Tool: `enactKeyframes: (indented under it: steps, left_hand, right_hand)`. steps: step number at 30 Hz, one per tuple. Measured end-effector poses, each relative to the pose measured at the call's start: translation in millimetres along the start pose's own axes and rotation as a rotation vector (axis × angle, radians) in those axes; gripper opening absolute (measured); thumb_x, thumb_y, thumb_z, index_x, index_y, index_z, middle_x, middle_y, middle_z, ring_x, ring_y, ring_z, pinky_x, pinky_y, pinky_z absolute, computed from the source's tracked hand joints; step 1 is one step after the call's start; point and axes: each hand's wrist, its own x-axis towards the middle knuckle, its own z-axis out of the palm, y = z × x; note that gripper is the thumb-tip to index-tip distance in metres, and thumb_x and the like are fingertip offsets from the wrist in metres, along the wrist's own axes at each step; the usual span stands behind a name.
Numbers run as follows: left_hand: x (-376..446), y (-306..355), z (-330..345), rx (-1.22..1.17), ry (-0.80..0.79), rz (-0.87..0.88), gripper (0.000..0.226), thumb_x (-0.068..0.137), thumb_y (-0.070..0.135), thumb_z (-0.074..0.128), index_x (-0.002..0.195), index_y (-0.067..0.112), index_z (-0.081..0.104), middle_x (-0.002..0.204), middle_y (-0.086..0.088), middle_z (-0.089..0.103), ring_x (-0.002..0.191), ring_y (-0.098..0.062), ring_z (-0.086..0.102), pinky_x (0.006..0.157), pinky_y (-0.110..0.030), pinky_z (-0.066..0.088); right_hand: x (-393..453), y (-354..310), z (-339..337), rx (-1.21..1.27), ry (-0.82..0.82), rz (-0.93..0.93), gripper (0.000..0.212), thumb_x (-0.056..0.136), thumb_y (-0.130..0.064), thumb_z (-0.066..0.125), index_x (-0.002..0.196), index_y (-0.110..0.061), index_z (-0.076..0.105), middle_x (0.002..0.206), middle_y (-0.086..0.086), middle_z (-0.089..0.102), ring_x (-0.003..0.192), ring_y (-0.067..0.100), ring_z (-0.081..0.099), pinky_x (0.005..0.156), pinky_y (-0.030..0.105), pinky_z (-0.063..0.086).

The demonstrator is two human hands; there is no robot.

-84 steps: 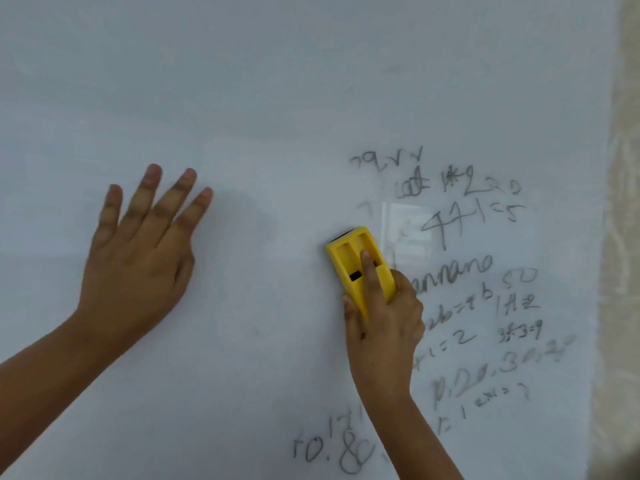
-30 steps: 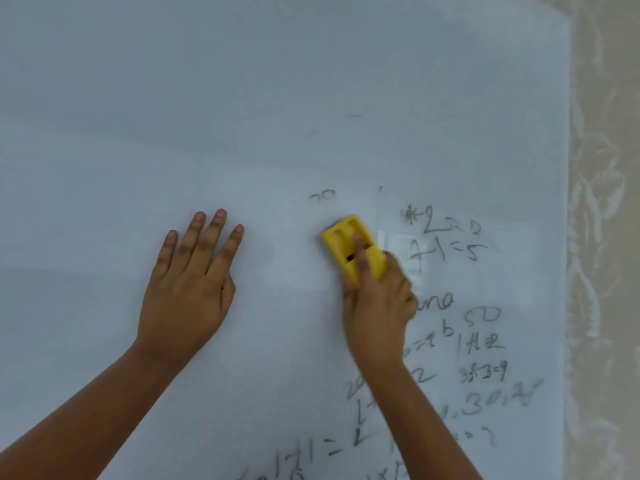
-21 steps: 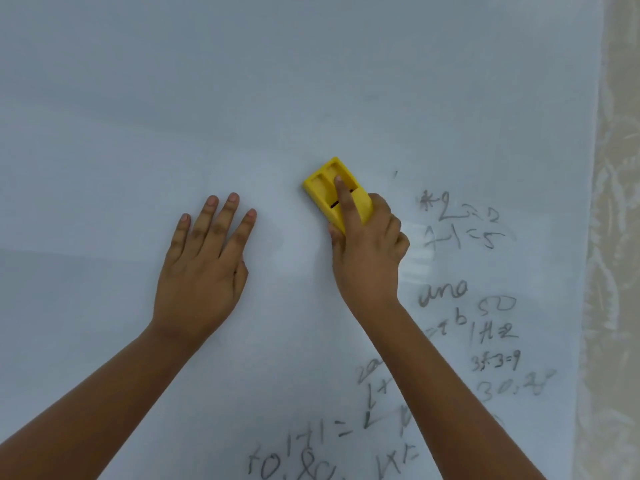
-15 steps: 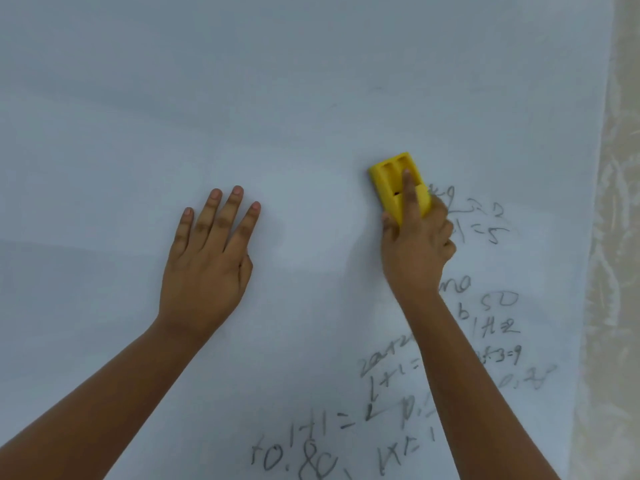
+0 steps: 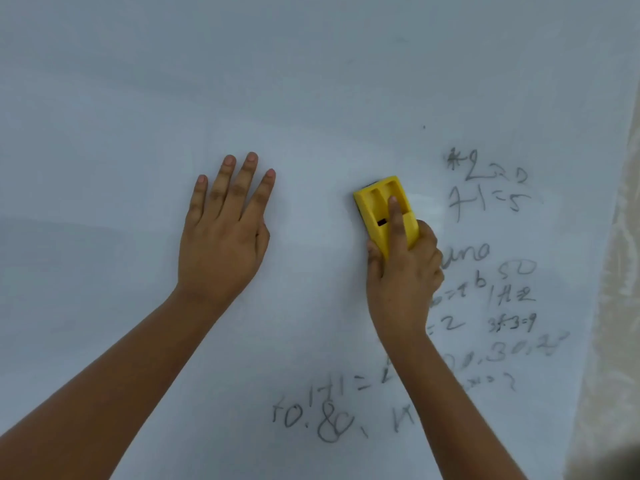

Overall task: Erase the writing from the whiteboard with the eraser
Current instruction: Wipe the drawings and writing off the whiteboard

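A white whiteboard [image 5: 311, 81] fills the view. My right hand [image 5: 403, 271] grips a yellow eraser [image 5: 375, 206] pressed flat against the board, index finger lying along its back. Grey handwriting [image 5: 488, 188] of numbers and sums runs down the board's right side, to the right of the eraser, and more writing [image 5: 318, 417] sits low in the middle; my right forearm hides part of it. My left hand [image 5: 221, 237] rests flat on the board with fingers spread, to the left of the eraser, holding nothing.
The board's right edge [image 5: 620, 168] meets a pale patterned wall [image 5: 628, 271]. The board's left and upper areas carry no writing.
My right hand has slid the eraser down and left, off the top line of writing. The words above "2" and "7-1=5" seen earlier are gone. The left hand stays flat.
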Motion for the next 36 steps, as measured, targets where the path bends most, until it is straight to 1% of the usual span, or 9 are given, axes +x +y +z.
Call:
enactKeyframes:
  steps: [3, 7, 11, 15, 21, 23, 29, 31, 36]
  left_hand:
    - [0, -2, 0, -0.005, 0.003, 0.003, 0.049, 0.096, 0.011, 0.036, 0.145, 0.01, 0.039, 0.152, -0.015, 0.036, 0.142, -0.034, 0.03, 0.115, -0.05, 0.02]
    - [-1, -2, -1, -0.016, 0.012, 0.023, 0.048, 0.096, 0.009, 0.038, 0.145, 0.008, 0.039, 0.152, -0.017, 0.036, 0.141, -0.036, 0.031, 0.114, -0.052, 0.023]
    - [-3, -2, 0, -0.007, 0.018, 0.01, 0.049, 0.096, 0.009, 0.037, 0.145, 0.009, 0.039, 0.152, -0.016, 0.035, 0.141, -0.035, 0.03, 0.115, -0.051, 0.022]
    - [-2, -1, 1, 0.001, 0.044, 0.015, 0.049, 0.096, 0.009, 0.036, 0.144, 0.009, 0.04, 0.151, -0.016, 0.037, 0.141, -0.035, 0.031, 0.115, -0.05, 0.022]
    - [-3, -1, 1, 0.005, 0.047, 0.011, 0.049, 0.096, 0.009, 0.036, 0.145, 0.01, 0.04, 0.152, -0.016, 0.036, 0.141, -0.034, 0.031, 0.115, -0.049, 0.021]
    - [-3, -1, 0, 0.003, 0.041, 0.005, 0.049, 0.096, 0.009, 0.035, 0.145, 0.011, 0.039, 0.152, -0.015, 0.036, 0.142, -0.034, 0.03, 0.116, -0.049, 0.02]
    - [-3, 0, 1, 0.006, 0.031, -0.004, 0.049, 0.097, 0.01, 0.034, 0.145, 0.011, 0.038, 0.152, -0.015, 0.036, 0.142, -0.034, 0.029, 0.116, -0.048, 0.019]
    - [-3, 0, 1, 0.008, 0.028, -0.004, 0.049, 0.097, 0.01, 0.033, 0.146, 0.011, 0.038, 0.153, -0.014, 0.035, 0.142, -0.034, 0.029, 0.116, -0.047, 0.017]
    - [-3, -2, -1, 0.0, 0.006, -0.005, 0.05, 0.097, 0.011, 0.033, 0.147, 0.012, 0.036, 0.154, -0.014, 0.033, 0.143, -0.034, 0.027, 0.117, -0.047, 0.016]
  right_hand:
    - [-72, -11, 6, 0.014, -0.093, -0.182, 0.061, 0.087, -0.028, 0.058, 0.14, -0.035, 0.029, 0.129, 0.016, 0.048, 0.103, 0.035, 0.05, 0.083, 0.051, 0.042]
    - [-174, 23, -1, 0.011, -0.279, -0.295, 0.047, 0.085, -0.039, 0.046, 0.131, -0.039, 0.036, 0.123, 0.009, 0.047, 0.101, 0.03, 0.049, 0.076, 0.047, 0.049]
    - [-142, 67, -9, 0.049, -0.174, -0.099, 0.065, 0.075, -0.011, 0.069, 0.13, -0.026, 0.039, 0.114, 0.029, 0.057, 0.092, 0.046, 0.057, 0.073, 0.053, 0.05]
    - [-100, 53, -1, 0.092, 0.002, 0.209, 0.066, 0.086, -0.02, 0.06, 0.14, -0.033, 0.024, 0.131, 0.027, 0.041, 0.116, 0.044, 0.042, 0.089, 0.061, 0.038]
    - [-209, 25, 3, 0.129, -0.29, -0.158, 0.063, 0.07, -0.027, 0.063, 0.129, -0.034, 0.042, 0.12, 0.015, 0.052, 0.096, 0.034, 0.055, 0.075, 0.045, 0.051]
    - [-226, 40, -3, 0.117, -0.358, -0.122, 0.056, 0.066, -0.03, 0.058, 0.121, -0.035, 0.047, 0.11, 0.018, 0.06, 0.089, 0.033, 0.06, 0.068, 0.043, 0.055]
    - [-204, 36, 3, 0.243, -0.145, 0.227, 0.07, 0.066, -0.014, 0.074, 0.126, -0.035, 0.044, 0.111, 0.024, 0.055, 0.093, 0.042, 0.055, 0.077, 0.049, 0.048]
    - [-212, 10, 5, 0.288, -0.206, 0.25, 0.074, 0.066, -0.017, 0.076, 0.127, -0.039, 0.042, 0.112, 0.019, 0.055, 0.092, 0.038, 0.056, 0.076, 0.047, 0.049]
    - [-251, -6, -5, 0.182, -0.493, 0.125, 0.07, 0.049, -0.041, 0.063, 0.118, -0.04, 0.048, 0.097, 0.01, 0.068, 0.068, 0.028, 0.066, 0.052, 0.037, 0.055]
